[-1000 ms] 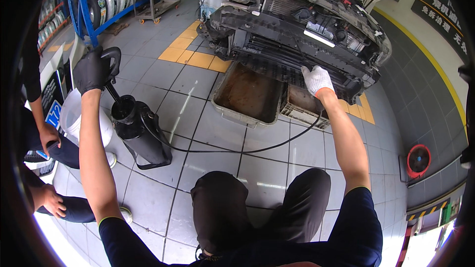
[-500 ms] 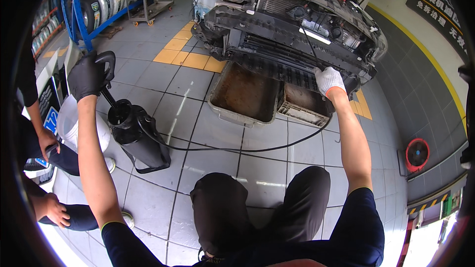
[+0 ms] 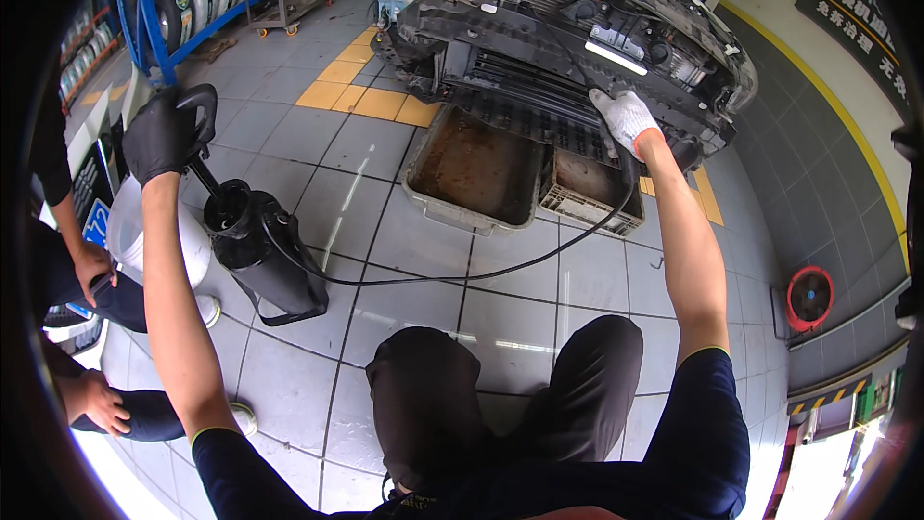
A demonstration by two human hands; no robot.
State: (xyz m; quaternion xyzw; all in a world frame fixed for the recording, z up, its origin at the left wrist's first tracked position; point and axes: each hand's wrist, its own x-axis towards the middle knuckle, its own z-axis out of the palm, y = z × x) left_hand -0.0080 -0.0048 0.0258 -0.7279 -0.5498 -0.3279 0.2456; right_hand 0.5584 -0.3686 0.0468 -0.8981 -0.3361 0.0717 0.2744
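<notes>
Head view: left hand point(image 3: 159, 135) fingers clamp the pump handle point(image 3: 200, 104); right hand point(image 3: 626, 118) fingers grip the hose point(image 3: 404, 278) above the drain pan point(image 3: 471, 173), near the car front point(image 3: 577, 48).

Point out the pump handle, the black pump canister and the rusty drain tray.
pump handle point(image 3: 199, 106), head view, on the black loop grip
black pump canister point(image 3: 274, 265), head view, on its side wall
drain tray point(image 3: 423, 197), head view, on its left rim
</notes>
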